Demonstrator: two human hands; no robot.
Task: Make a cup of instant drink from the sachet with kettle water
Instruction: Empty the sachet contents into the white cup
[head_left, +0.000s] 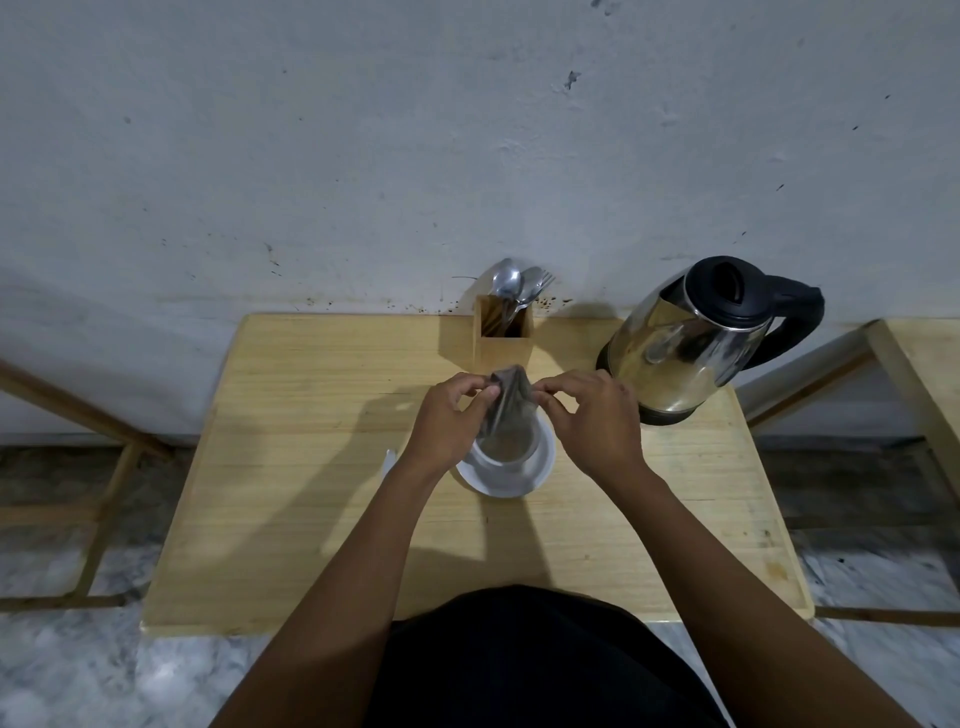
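Pinching sachet (508, 402) top corners with left hand (451, 420) and right hand (592, 421), fingers curled, above cup (506, 453) on table (291, 467).

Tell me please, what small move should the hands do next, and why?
Probably tip or shake the sachet a little more. The left hand and right hand pinch its top corners, holding it mouth-down over the cup on the saucer; whether it is empty cannot be seen.

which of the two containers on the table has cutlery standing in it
The wooden holder by the wall: spoons and a fork stand in it. The white cup on its saucer sits under the sachet instead.
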